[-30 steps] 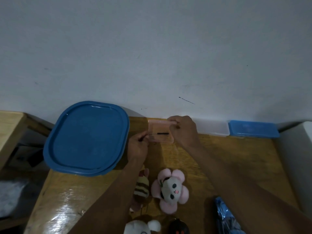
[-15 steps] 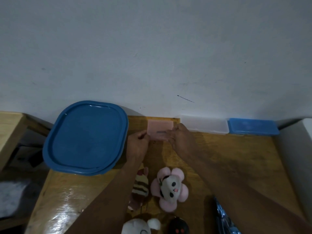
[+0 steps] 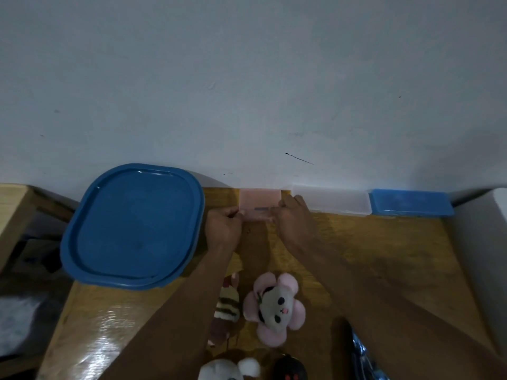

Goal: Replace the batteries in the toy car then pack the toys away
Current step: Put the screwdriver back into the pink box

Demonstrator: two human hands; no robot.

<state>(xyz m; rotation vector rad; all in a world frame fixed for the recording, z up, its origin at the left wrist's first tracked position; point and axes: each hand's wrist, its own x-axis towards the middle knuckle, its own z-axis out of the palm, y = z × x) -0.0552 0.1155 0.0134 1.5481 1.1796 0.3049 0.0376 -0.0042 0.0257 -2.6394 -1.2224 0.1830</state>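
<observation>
A small pink translucent box [image 3: 259, 202] stands at the back of the wooden table [image 3: 384, 242], against the wall. My left hand [image 3: 222, 229] grips its left side and my right hand [image 3: 295, 218] grips its right side. A dark thin item shows inside the box. Nearer me lie plush toys: a pink flower-shaped panda [image 3: 274, 307], a striped bee [image 3: 227, 308], a white plush [image 3: 227, 370] and a black one [image 3: 290, 370]. A shiny blue toy [image 3: 365, 360] peeks out under my right forearm. I see no batteries.
A big blue-lidded container [image 3: 134, 226] fills the table's left back corner. A clear flat box [image 3: 330, 202] and a blue flat box [image 3: 410, 202] line the wall to the right. A white object [image 3: 482, 242] borders the right edge.
The pink box has moved back against the wall and its lid has come down. My right hand slid from the box's top to its right side.
</observation>
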